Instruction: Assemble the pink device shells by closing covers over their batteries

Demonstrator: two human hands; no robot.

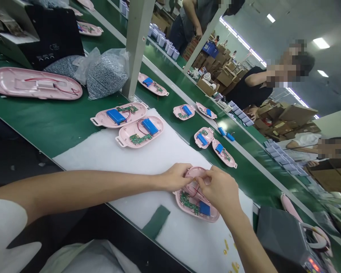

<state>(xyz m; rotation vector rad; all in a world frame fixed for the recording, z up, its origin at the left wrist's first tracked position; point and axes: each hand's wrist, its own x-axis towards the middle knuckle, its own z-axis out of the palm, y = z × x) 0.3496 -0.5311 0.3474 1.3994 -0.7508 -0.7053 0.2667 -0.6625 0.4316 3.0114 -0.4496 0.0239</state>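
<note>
I'm seeing the left hand (173,177) and right hand (218,189) clamping together on the pink plastic shell (193,217), hiding its upper rim, while it's lying on the white foam sheet (102,159).

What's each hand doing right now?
Left hand: closed, holding the pink shell at its top edge.
Right hand: closed, pinching at the same edge; the exact hold is hidden.

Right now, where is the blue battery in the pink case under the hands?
In the head view, the blue battery lies inside the pink case, just below the right hand and to the right of the green circuit board.
</note>
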